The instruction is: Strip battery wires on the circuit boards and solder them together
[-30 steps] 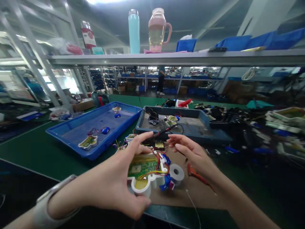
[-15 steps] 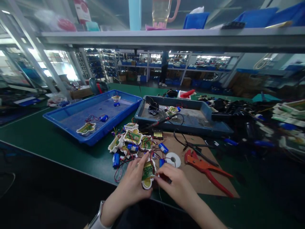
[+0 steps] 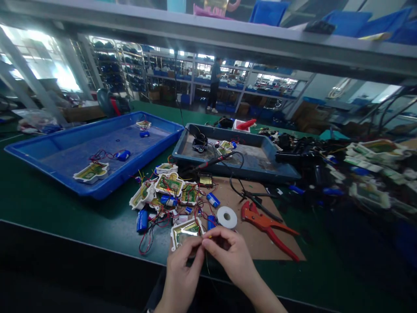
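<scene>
My left hand (image 3: pixel 184 263) and my right hand (image 3: pixel 230 252) meet at the bench's front edge, thumbs and forefingers pinched together. Between their fingertips is a thin wire (image 3: pixel 207 263), its loose end hanging below; the pinched part is hidden. Just behind the fingers lies a circuit board in a white plastic casing (image 3: pixel 185 231), partly covered by my left hand. Red and dark leads run from the board toward the pinch. A blue battery pack (image 3: pixel 211 222) and a white roll (image 3: pixel 227 217) lie close by my right hand.
Several cased boards (image 3: pixel 169 184) are heaped behind my hands. Red-handled pliers (image 3: pixel 270 228) rest on a brown board (image 3: pixel 260 191). Farther back stand a blue tray (image 3: pixel 42 171) and a grey-blue tray (image 3: pixel 260 171), with a soldering iron (image 3: pixel 208 162) at the latter's front edge.
My left hand has let go of the cased board, which now lies turned on the bench. Its fingers have joined my right hand's at the wire. The view has tilted and shifted.
</scene>
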{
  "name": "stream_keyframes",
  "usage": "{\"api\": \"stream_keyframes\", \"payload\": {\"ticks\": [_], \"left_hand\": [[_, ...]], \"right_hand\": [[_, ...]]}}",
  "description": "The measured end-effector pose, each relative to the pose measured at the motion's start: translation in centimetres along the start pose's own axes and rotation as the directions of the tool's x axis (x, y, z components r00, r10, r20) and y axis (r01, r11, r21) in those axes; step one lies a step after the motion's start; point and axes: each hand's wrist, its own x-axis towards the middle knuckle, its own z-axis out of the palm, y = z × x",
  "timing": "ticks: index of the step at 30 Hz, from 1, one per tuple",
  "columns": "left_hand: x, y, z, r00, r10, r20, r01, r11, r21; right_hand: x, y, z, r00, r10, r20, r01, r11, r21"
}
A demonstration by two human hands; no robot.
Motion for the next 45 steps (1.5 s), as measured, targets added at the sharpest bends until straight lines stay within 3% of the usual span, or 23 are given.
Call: {"api": "stream_keyframes", "payload": {"ticks": [3, 6, 8, 9, 11, 14, 17, 22, 27, 34, 41, 43, 45], "left_hand": [[-0.2, 0.1, -0.2, 0.998, 0.069, -0.006, -0.069, 0.997, 0.047], [-0.2, 0.4, -0.3, 0.999, 0.021, -0.027, -0.019, 0.996, 0.082], [0.0, 0.5, -0.3, 0.998, -0.060, -0.025, 0.061, 0.996, 0.067], [0.2, 0.5, -0.3, 0.994, -0.106, -0.020, 0.107, 0.993, 0.046], [0.5, 0.6, -0.2, 0.980, -0.197, -0.021, 0.196, 0.980, -0.018], [0.9, 0.8, -0.2, 0.954, -0.298, -0.023, 0.293, 0.949, -0.115], [1.3, 1.5, -0.2, 0.940, -0.341, -0.019, 0.335, 0.930, -0.154], [1.7, 2.5, -0.1, 0.892, -0.448, 0.056, 0.442, 0.844, -0.303], [1.9, 2.8, -0.1, 0.865, -0.489, 0.114, 0.494, 0.790, -0.363], [2.0, 2.7, -0.2, 0.864, -0.489, 0.125, 0.498, 0.788, -0.361], [1.9, 2.6, -0.2, 0.867, -0.478, 0.138, 0.494, 0.795, -0.353], [1.9, 2.6, -0.2, 0.876, -0.463, 0.138, 0.481, 0.813, -0.328], [1.9, 2.5, -0.3, 0.887, -0.445, 0.122, 0.460, 0.839, -0.291]], "right_hand": [[-0.7, -0.4, -1.0, 0.982, -0.007, -0.191, 0.005, 1.000, -0.012], [-1.3, -1.2, -4.0, 0.897, -0.042, -0.440, 0.013, 0.997, -0.070], [-1.6, -1.2, -6.6, 0.847, -0.119, -0.519, 0.032, 0.984, -0.174], [-1.7, -0.8, -7.9, 0.849, -0.217, -0.482, 0.054, 0.943, -0.329], [-1.8, 0.2, -10.0, 0.892, -0.300, -0.338, 0.063, 0.823, -0.565], [-2.1, 1.5, -11.3, 0.917, -0.348, -0.195, 0.095, 0.666, -0.740], [-2.4, 1.1, -10.1, 0.892, -0.432, -0.136, 0.190, 0.630, -0.753], [-2.1, -1.1, -5.2, 0.851, -0.521, 0.066, 0.442, 0.645, -0.623], [-1.3, -1.6, -2.0, 0.839, -0.538, 0.081, 0.507, 0.720, -0.473], [-1.4, -1.3, -1.5, 0.841, -0.539, 0.045, 0.507, 0.758, -0.411], [-1.9, -1.2, -0.7, 0.817, -0.564, 0.117, 0.532, 0.662, -0.528], [-1.9, -1.3, -1.2, 0.814, -0.557, 0.166, 0.544, 0.629, -0.555], [-1.8, -1.3, -3.1, 0.835, -0.522, 0.176, 0.505, 0.597, -0.624]]}}
